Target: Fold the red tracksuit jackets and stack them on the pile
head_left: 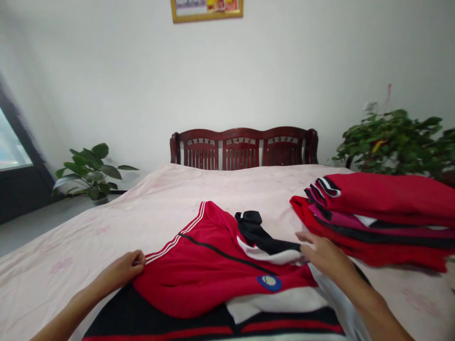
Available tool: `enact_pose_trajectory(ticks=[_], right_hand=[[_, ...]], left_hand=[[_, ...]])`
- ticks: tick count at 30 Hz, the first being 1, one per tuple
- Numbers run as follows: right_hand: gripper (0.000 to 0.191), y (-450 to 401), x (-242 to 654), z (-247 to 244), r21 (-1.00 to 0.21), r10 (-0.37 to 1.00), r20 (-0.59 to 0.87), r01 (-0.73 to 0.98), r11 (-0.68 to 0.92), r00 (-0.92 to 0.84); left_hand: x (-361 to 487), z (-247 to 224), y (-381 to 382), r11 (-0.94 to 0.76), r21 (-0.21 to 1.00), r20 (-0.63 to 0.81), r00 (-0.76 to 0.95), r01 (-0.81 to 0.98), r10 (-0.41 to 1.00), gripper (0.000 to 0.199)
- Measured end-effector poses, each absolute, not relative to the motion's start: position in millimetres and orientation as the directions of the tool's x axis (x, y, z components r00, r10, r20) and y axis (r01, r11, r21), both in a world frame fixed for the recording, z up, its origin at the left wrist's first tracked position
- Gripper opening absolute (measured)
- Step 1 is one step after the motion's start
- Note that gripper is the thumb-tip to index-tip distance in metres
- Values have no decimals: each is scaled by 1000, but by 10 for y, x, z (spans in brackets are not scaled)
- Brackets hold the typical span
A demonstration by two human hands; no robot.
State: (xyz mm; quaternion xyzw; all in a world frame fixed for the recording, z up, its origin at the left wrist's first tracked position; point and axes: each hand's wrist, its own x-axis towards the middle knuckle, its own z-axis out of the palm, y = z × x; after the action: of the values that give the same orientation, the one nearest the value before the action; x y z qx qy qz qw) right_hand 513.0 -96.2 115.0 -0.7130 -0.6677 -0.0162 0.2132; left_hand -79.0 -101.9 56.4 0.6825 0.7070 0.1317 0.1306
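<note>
A red, black and white track jacket (199, 265) lies spread over the front of the bed. White stripes run along its left edge, and a round blue badge sits on the red part. My left hand (133, 265) is closed, pinching the striped edge at the left. At the other side, my right hand (318, 251) rests against the black and white cloth with its thumb and fingers apart. A bunched black part of the jacket (250, 225) lies just beyond that hand. The jacket's lower part runs out of view at the bottom.
A stack of folded red, black and white clothes (384, 203) lies at the right on the pale floral bedsheet (71, 246). The dark wooden headboard (241, 148) stands at the back. Potted plants flank the bed, one at the left (92, 168) and a bushier one at the right (398, 139).
</note>
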Motion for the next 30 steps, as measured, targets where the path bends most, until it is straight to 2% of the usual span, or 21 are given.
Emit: enact_pose_trajectory(ticks=[2, 4, 5, 9, 11, 15, 16, 18, 20, 22, 24, 25, 27, 28, 29, 30], right_hand=[[42, -847, 4763, 1386, -198, 955, 292, 980, 0, 59], [48, -716, 4366, 1537, -108, 960, 280, 993, 41, -9], [52, -640, 4181, 1567, -109, 971, 239, 993, 39, -12], [68, -316, 3682, 1403, -315, 994, 24, 945, -92, 105], [66, -197, 3608, 1236, -384, 990, -18, 913, -138, 142], [30, -109, 3782, 1050, -501, 982, 14, 851, -157, 190], [28, -115, 3873, 1060, -542, 974, 50, 825, -158, 219], [37, -165, 4073, 1146, -627, 939, 140, 762, -161, 314], [46, -271, 4254, 1296, -797, 811, 302, 600, -73, 501], [46, -429, 4377, 1475, -894, 545, 441, 401, 200, 713], [43, -617, 4436, 1642, -795, 246, 527, 371, 480, 813], [40, -711, 4446, 1709, -714, 124, 587, 439, 545, 800], [38, -874, 4451, 1794, -553, -107, 684, 608, 569, 722], [41, -933, 4451, 1811, -501, -186, 704, 665, 554, 685], [48, -968, 4451, 1816, -488, -178, 724, 676, 552, 667], [55, -975, 4452, 1818, -509, -99, 742, 653, 561, 663]], left_hand=[[-601, 701, -888, 47, 290, 76, -72, 956, 995, 32], [-333, 843, -677, 40, 308, 92, -72, 950, 993, 47], [-188, 890, -556, 41, 339, 63, -66, 940, 996, 51], [286, 852, -118, 136, 391, -12, -143, 910, 990, 54], [405, 762, 1, 184, 405, -20, -193, 896, 981, 54], [418, 690, -5, 210, 517, -59, -210, 830, 976, 45], [393, 708, -46, 199, 566, -81, -186, 800, 979, 40], [329, 776, -161, 178, 657, -120, -131, 732, 984, 35], [255, 868, -305, 155, 766, -135, -80, 624, 988, 38], [174, 958, -463, 109, 897, -112, -18, 429, 993, 42], [96, 1031, -624, 50, 976, -61, 47, 212, 997, 44], [63, 1059, -702, 22, 991, -32, 72, 135, 997, 43], [16, 1100, -841, -28, 994, 17, 109, 102, 994, 38], [4, 1114, -900, -58, 991, 42, 132, 119, 990, 36], [-1, 1126, -949, -95, 984, 71, 157, 151, 985, 34], [2, 1135, -989, -137, 971, 103, 176, 194, 979, 31]])
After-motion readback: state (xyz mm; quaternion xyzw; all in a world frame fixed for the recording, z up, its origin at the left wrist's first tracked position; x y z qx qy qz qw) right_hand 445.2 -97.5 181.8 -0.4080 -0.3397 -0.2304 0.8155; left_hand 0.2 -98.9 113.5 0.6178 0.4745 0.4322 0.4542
